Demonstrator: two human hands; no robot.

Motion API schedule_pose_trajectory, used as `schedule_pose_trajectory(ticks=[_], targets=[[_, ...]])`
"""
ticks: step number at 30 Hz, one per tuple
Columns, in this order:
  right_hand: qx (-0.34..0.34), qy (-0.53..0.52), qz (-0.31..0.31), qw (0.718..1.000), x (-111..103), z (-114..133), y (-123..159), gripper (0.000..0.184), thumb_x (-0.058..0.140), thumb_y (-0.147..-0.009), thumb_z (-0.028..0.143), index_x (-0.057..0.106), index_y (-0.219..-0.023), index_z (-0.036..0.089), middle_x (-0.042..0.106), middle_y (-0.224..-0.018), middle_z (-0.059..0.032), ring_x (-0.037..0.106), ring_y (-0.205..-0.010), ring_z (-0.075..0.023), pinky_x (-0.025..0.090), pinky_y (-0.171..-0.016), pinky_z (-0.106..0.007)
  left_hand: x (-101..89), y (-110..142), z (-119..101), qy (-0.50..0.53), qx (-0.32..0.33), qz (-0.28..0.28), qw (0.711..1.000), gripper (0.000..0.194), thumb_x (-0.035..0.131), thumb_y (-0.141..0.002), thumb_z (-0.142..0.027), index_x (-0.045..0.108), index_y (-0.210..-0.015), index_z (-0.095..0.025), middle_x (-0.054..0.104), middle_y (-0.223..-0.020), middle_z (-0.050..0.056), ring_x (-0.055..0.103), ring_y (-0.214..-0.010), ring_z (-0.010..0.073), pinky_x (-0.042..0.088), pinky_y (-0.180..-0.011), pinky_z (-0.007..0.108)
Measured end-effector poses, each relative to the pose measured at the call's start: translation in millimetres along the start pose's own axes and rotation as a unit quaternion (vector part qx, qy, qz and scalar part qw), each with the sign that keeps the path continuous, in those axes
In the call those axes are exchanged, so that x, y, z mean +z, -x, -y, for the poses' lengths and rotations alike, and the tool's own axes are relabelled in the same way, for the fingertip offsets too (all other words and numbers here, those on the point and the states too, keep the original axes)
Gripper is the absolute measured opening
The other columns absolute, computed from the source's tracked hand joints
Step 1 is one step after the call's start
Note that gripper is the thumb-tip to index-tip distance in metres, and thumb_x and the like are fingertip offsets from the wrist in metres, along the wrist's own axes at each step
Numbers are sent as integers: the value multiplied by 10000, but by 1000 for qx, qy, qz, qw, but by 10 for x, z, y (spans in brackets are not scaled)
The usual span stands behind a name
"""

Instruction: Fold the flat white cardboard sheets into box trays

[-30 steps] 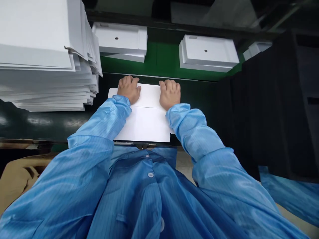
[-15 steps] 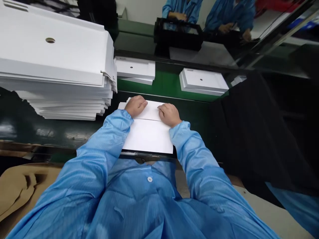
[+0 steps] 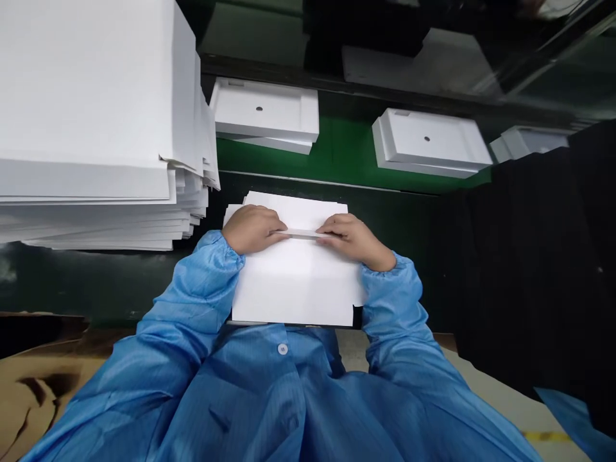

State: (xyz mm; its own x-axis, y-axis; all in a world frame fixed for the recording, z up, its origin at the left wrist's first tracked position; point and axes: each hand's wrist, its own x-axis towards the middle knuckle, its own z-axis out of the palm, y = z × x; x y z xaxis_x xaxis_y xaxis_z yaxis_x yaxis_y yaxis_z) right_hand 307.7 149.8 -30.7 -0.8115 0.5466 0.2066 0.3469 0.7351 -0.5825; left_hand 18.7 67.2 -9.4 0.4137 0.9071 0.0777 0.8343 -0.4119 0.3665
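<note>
A white cardboard sheet [image 3: 294, 289] lies in front of me at the table's edge, on top of other white sheets. A narrow strip of it stands up across the middle as a raised fold. My left hand [image 3: 254, 228] pinches the left part of this fold between thumb and fingers. Opposite it, my right hand [image 3: 355, 239] pinches the right part the same way. A short stretch of the fold shows between the two hands. The sheet's far part reaches beyond my fingers.
A tall stack of white cardboard pieces [image 3: 96, 183] stands to the left. White box trays [image 3: 269, 119] and more trays [image 3: 433, 144] lie on the green belt [image 3: 344, 144] beyond. Black cloth [image 3: 520, 269] hangs at the right; brown cardboard [image 3: 29, 398] lies lower left.
My hands have come nearer to me and gone from resting on the sheet to pinching a raised fold in it. The view has tilted down, and the people opposite have mostly left it.
</note>
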Motion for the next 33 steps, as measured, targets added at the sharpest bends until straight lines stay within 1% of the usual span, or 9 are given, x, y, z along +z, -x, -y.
schedule_pose_trajectory(ticks=[4,9,13,16,20,24,28,30,33], targets=[[35,-26,-74,996,-76,96,-5,328,587,-982,484,802,-914,246,762,-896,-72,703,-837,-230,556,-771,-380,-91,86,35,-16,-52,-65,996,337,542,-979,-477,813,-1000,-277,784,-978,50,714,-932,228,489,-797,358],[37,27,-102,994,-231,283,58,311,598,-974,478,809,-892,265,774,-871,-64,718,-828,-248,568,-773,-401,-182,158,31,-13,-48,-102,994,380,520,-984,-526,815,-979,-286,785,-961,46,713,-919,218,495,-825,362],[26,59,-77,995,-203,239,51,299,586,-986,440,806,-934,245,783,-916,-72,720,-857,-254,562,-797,-408,-164,156,31,-35,-63,-77,994,347,524,-981,-483,812,-1011,-293,784,-975,36,712,-943,220,495,-811,357],[43,24,-44,998,-98,107,15,299,560,-995,425,797,-967,243,783,-949,-69,724,-887,-252,569,-808,-403,-94,135,65,-53,-80,-40,995,324,508,-981,-419,801,-1055,-302,786,-1028,19,711,-978,220,502,-833,354],[92,-27,-79,992,14,-36,-2,259,631,-949,432,784,-1054,251,783,-968,-62,729,-891,-250,578,-813,-398,-9,117,118,-52,-102,-44,992,366,507,-979,-427,746,-1215,-282,767,-1131,40,692,-1058,251,507,-872,376],[110,-35,-119,986,67,-81,11,263,668,-924,435,780,-1075,252,769,-931,-57,714,-855,-242,576,-783,-392,13,118,122,-47,-95,-70,992,376,514,-975,-428,742,-1225,-266,730,-1094,83,660,-1039,275,488,-890,421],[68,54,-136,987,88,-61,35,268,569,-993,396,775,-1107,268,741,-998,-79,676,-928,-249,540,-819,-414,3,117,62,-73,-86,-102,988,329,585,-933,-347,733,-1227,-347,666,-1178,99,584,-1131,317,424,-968,521],[53,127,-131,982,82,-44,55,299,518,-1020,395,774,-1118,276,722,-1037,-90,645,-952,-261,505,-832,-436,5,114,33,-84,-75,-92,989,342,579,-936,-317,717,-1242,-383,651,-1213,91,556,-1173,324,386,-1007,553],[28,188,-83,978,63,-39,81,411,514,-1009,510,723,-1247,248,691,-1127,-120,601,-1003,-294,468,-854,-460,21,108,27,-91,-60,-56,992,374,577,-948,-372,680,-1308,-356,631,-1258,108,530,-1213,334,371,-1031,556]])
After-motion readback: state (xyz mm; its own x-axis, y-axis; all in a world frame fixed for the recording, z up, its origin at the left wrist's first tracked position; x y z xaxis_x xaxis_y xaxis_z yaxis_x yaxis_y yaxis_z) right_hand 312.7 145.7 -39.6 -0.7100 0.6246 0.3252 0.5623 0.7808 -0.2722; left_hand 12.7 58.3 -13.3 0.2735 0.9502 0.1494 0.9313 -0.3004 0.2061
